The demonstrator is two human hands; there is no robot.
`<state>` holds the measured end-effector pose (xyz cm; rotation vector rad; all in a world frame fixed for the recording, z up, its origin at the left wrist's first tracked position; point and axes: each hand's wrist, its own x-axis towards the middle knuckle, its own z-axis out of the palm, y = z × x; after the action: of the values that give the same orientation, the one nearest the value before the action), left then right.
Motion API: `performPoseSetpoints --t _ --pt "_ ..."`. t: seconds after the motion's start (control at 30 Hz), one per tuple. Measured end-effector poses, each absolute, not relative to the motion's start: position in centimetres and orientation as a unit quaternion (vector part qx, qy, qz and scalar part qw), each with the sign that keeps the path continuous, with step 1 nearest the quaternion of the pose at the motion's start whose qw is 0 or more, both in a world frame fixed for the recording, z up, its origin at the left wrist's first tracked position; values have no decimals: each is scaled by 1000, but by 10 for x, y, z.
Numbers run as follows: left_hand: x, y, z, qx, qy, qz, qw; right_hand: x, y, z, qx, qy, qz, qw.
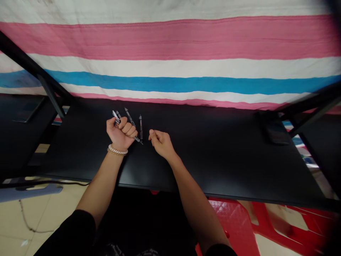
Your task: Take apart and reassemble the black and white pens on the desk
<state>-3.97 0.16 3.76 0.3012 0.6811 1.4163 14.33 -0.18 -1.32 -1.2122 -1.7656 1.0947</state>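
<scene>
My left hand [121, 134], palm turned up and a beaded bracelet at its wrist, is closed around a pen [116, 116]. The pen's silver end sticks out past the thumb, and its pointed end comes out below the little finger. Just beyond that hand lie two dark pens, a slanted pen [128, 113] and an upright-looking pen [141, 127]. A third pen [118, 114] is mostly hidden behind my fingers. To the right, my right hand [160, 143] has its fingers curled and the thumb pressed to the index finger; whether anything is between them is hidden.
The black table [226, 153] has a dark phone-like object [277, 133] at its right end. Black metal bars [34, 64] slope at both sides. A striped cloth [170, 39] hangs behind. Red plastic stools [234, 224] stand below the front edge.
</scene>
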Motion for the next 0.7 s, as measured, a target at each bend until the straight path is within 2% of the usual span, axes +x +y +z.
performPoseSetpoints --t 0.3,0.43,0.57,0.7 --pt "-45 2 39 115 277 668 681 143 -4 -11 -482 -716 381 330" --pt "-45 4 40 103 259 695 663 138 -10 -9 -466 -784 292 288" --pt "-45 11 39 101 282 758 580 131 -12 -9 -407 -865 174 234" --pt "-46 21 30 113 339 797 487 128 -9 -12 -409 -874 170 197"
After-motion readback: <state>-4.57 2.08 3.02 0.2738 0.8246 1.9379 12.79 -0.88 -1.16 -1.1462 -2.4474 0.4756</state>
